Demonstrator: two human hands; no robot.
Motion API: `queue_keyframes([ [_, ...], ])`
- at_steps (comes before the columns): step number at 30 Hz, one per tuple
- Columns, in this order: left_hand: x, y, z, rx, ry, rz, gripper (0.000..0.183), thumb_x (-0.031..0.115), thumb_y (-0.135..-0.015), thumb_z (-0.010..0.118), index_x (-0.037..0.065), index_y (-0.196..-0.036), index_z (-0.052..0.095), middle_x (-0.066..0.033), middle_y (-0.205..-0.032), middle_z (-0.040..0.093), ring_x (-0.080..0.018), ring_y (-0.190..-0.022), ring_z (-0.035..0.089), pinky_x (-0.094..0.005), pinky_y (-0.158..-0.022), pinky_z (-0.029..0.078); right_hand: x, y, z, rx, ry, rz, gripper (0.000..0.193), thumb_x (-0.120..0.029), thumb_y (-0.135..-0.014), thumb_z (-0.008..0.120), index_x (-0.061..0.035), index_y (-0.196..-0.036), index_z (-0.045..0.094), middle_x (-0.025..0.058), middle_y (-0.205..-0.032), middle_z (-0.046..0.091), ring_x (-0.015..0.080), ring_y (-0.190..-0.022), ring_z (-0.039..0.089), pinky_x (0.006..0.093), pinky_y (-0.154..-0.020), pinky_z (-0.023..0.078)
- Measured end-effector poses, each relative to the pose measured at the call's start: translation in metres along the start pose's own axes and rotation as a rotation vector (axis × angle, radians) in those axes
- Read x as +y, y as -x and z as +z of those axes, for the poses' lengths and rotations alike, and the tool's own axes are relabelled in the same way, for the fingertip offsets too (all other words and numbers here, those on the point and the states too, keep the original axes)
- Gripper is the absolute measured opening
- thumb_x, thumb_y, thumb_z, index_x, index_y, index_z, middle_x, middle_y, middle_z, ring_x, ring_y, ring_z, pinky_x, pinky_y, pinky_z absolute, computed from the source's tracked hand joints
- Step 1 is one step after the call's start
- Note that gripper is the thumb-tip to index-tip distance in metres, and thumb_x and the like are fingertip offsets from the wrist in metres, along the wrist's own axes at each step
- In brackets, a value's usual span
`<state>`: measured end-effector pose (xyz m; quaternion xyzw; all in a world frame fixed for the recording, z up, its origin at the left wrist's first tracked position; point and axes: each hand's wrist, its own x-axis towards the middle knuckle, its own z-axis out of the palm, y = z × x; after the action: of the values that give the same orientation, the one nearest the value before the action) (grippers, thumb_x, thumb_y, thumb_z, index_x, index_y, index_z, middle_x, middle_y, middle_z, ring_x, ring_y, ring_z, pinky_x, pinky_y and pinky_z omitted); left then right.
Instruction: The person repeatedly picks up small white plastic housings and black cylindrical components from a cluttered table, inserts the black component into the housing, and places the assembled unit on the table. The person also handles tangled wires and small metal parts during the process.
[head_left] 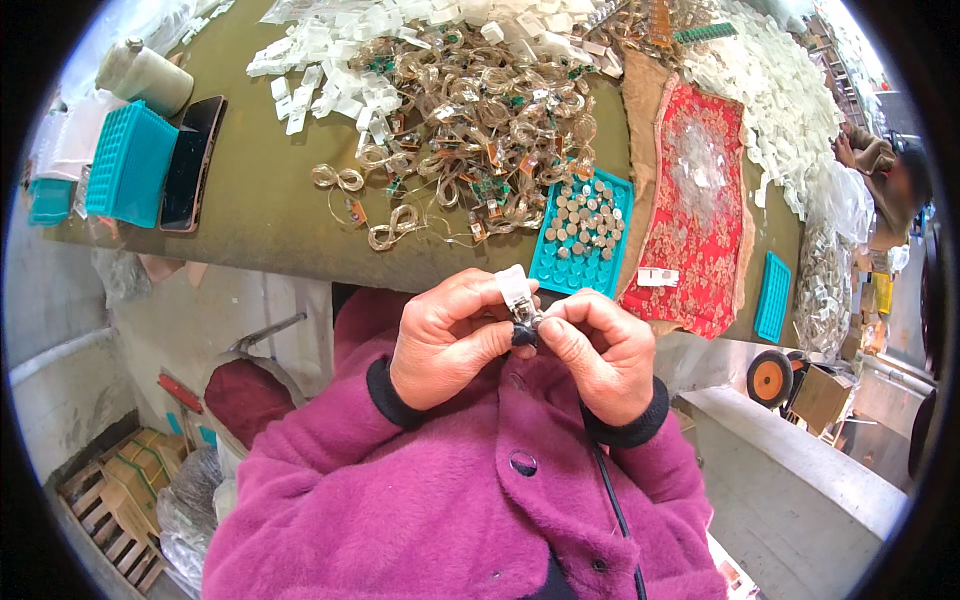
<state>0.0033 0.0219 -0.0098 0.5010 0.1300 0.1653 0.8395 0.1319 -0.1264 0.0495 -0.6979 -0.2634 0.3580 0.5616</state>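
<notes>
One olive-green worktop [265, 190] spans the far side, carrying a large heap of translucent white plastic pieces [780, 90] at far right and, left of that, a tangled heap of thin, clear-coated coiled wires [480, 110]. A red, flower-patterned cloth [690, 235] lies right of a shallow teal plastic tray [572, 272].

Nearer, just in front of the worktop's edge, the left hand [455, 335] pinches a small translucent white plastic piece with metallic inner parts [514, 287] between thumb and fingers. The right hand [605, 355] has thumb and forefinger drawn close together at its right side; whether they grip or merely touch it, I cannot tell.

The piece should be very light, its shell stiff and rather slick, the metallic parts probably easier to bend. The safest hold is likely by the shell's flat sides, with only light pressure near the metal. A dark bit at the left thumb tip is unclear. Smallest are the round silvery discs [590, 215] in the tray.
</notes>
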Motion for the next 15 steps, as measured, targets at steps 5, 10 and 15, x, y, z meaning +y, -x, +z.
queue_keyframes([
  [5,-0.001,0.002,0.003,-0.028,-0.329,0.196,0.031,-0.008,-0.092,0.073,-0.006,-0.122,0.071,-0.0124,-0.113,0.069,-0.0183,-0.097,0.071,-0.0298,-0.080,0.062,0.009,0.009,0.004,0.028,-0.208,0.092,0.010,-0.006,-0.101,0.069,0.0001,-0.094,0.067,-0.0022,-0.084,0.065,0.0040,-0.073,0.056,0.0207,-0.065,0.045],
  [10,0.002,-0.002,0.005,-0.106,-0.603,0.429,0.031,-0.008,-0.088,0.075,-0.003,-0.119,0.073,-0.0118,-0.105,0.069,-0.0160,-0.086,0.072,-0.0272,-0.070,0.059,0.015,0.012,-0.005,-0.018,-0.218,0.162,0.015,-0.010,-0.101,0.070,-0.0014,-0.089,0.067,-0.0030,-0.083,0.067,0.0031,-0.077,0.057,0.0211,-0.067,0.046],
  [15,0.000,0.004,0.008,-0.121,-0.351,0.194,0.031,-0.010,-0.088,0.070,-0.003,-0.118,0.073,-0.0104,-0.101,0.068,-0.0154,-0.074,0.071,-0.0260,-0.061,0.057,0.019,0.023,-0.002,-0.041,-0.161,0.108,0.020,-0.013,-0.104,0.066,-0.0038,-0.087,0.063,-0.0062,-0.075,0.057,0.0032,-0.066,0.048,0.0220,-0.059,0.040],
])
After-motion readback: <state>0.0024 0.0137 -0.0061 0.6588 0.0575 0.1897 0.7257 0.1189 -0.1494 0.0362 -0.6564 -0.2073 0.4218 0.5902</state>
